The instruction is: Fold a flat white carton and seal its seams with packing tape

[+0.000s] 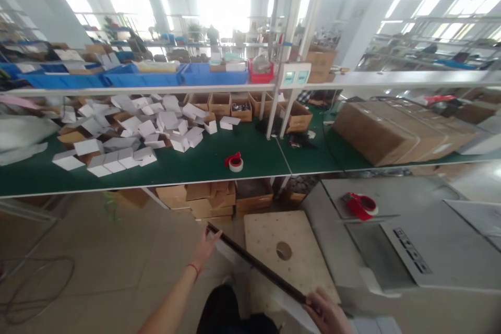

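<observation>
My left hand (206, 247) holds the far end of a thin flat sheet (254, 263) seen edge-on as a long dark strip, low in the middle of the view. My right hand (326, 313) grips its near end at the bottom right. The sheet slants from upper left to lower right, above a wooden board with a round hole (287, 258). A red cord circles my left wrist.
A long green workbench (203, 162) carries a heap of small white boxes (129, 135), a red tape roll (235, 162) and large brown cartons (395, 128). A grey machine (403, 240) with a red tape dispenser (360, 205) stands right. Cardboard boxes (207, 198) sit under the bench.
</observation>
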Motion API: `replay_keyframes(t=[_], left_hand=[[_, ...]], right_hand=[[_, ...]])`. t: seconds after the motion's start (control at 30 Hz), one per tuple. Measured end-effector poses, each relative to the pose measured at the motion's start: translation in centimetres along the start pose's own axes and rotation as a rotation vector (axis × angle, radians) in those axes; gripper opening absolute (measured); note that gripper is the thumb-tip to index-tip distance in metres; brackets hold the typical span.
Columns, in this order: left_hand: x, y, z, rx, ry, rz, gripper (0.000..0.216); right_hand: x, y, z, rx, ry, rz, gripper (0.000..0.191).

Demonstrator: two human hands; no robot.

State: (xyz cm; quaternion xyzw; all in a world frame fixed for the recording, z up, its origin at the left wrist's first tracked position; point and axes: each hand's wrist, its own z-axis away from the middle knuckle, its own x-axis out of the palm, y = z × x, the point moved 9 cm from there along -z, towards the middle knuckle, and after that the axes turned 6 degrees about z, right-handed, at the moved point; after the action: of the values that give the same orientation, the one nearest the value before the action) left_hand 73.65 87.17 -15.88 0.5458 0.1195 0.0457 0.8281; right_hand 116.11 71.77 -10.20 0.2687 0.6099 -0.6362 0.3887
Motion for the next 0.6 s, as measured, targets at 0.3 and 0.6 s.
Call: replay_keyframes(t=[0.3, 0.6], left_hand=[[3.6, 0.7, -5.0, 0.05, -0.126, -0.12, 0.089], [5.8, 1.6, -6.1, 0.064, -0.236, -0.132, 0.079]], right_hand=[[0.6, 3.6, -4.3, 0.269, -0.253, -0.242, 0.048], [3.0, 3.2, -0.4, 0.457, -0.527, -0.319, 0.06]])
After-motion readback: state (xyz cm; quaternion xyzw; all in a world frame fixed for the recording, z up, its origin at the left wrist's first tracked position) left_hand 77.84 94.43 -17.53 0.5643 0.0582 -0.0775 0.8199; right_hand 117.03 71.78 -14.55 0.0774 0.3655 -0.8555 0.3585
